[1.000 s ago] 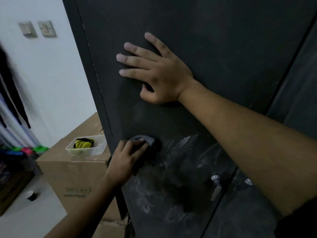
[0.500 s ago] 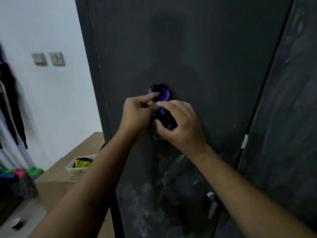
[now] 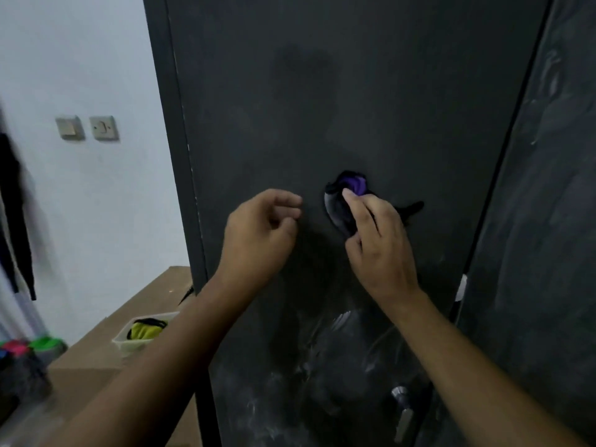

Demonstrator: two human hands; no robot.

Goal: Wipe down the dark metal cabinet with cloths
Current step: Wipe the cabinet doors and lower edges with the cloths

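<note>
The right hand (image 3: 380, 243) grips one dark-and-purple cloth (image 3: 350, 191), bunched under its fingertips and pressed to the cabinet (image 3: 290, 91) door at mid-height. The left hand (image 3: 261, 233), fingers loosely curled and holding nothing, hangs just left of the cloth, apart from it (half a second ago both hands pinched it together). Two hands, two door panels, one handle (image 3: 403, 411) lower down amid pale smears. Left of the cabinet, one box (image 3: 90, 359) carries one tub (image 3: 129, 345) with a yellow cloth (image 3: 145, 329); two switches (image 3: 103, 127) sit on the wall.
</note>
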